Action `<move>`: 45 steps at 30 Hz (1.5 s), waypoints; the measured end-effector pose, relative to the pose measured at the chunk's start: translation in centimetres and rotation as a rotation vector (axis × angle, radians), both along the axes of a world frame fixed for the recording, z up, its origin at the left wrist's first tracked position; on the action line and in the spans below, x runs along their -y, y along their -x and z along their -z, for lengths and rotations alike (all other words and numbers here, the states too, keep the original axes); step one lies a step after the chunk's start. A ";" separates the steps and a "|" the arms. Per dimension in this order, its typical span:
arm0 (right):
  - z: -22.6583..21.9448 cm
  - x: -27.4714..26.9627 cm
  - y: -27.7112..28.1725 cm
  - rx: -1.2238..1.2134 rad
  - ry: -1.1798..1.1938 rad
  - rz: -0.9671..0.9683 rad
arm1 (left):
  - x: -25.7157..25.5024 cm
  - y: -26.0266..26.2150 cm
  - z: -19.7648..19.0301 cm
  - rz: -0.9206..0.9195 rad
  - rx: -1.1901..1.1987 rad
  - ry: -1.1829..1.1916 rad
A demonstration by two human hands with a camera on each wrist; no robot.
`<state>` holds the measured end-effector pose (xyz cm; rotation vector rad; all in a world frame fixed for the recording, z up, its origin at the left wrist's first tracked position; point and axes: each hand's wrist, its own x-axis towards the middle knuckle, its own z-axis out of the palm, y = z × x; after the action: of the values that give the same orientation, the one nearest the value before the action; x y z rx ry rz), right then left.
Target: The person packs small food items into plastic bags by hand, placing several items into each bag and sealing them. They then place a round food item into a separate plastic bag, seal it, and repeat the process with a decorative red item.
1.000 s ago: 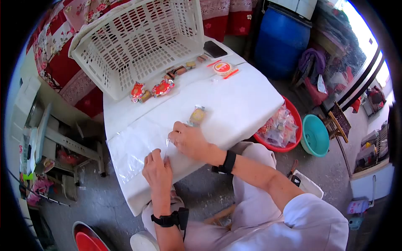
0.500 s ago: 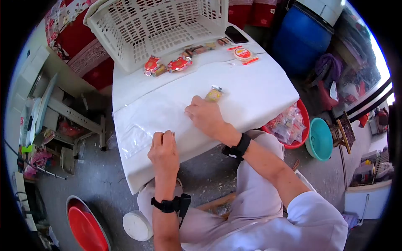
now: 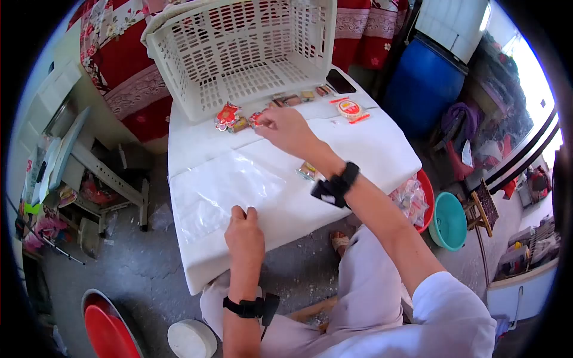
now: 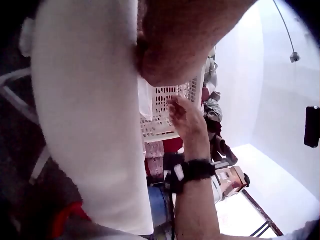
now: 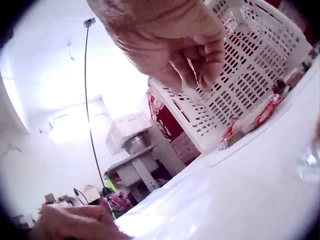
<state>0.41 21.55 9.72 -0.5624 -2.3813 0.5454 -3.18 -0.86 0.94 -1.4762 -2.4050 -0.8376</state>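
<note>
A clear plastic bag lies flat on the white-covered table, and my left hand pinches its near edge with curled fingers. My right hand is in the air over the table with loosely bent fingers and nothing in them, as the right wrist view shows. It overlaps one of the red decorated packets in the head view; another red packet lies just left of it, beside a small tan wrapped piece. Partly behind my right forearm lies a small wrapped yellow cake.
A white plastic basket is tipped on its side at the back. Small wrapped pieces, a round packaged item and a black phone lie nearby. Right of the table stand a red basin of packets and a teal basin.
My right hand has left the bag's edge and moved away from me, past the yellow cake, toward the red packets. The left hand stays at the bag's near edge.
</note>
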 end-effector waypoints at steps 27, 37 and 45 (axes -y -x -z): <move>1.0 -3.6 5.6 -0.277 0.664 -0.067 | -0.5 0.0 0.3 0.010 -0.021 -0.001; 5.5 6.7 -11.3 -0.028 0.919 -0.285 | -0.9 0.3 0.3 0.049 0.071 -0.123; 6.6 7.1 -10.6 -0.182 1.007 -0.059 | -1.4 -0.7 0.2 0.043 0.013 -0.213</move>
<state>11.02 14.50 3.09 -0.7994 -1.8202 1.7555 -2.53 0.56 0.78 -1.4475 -2.2192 -1.0791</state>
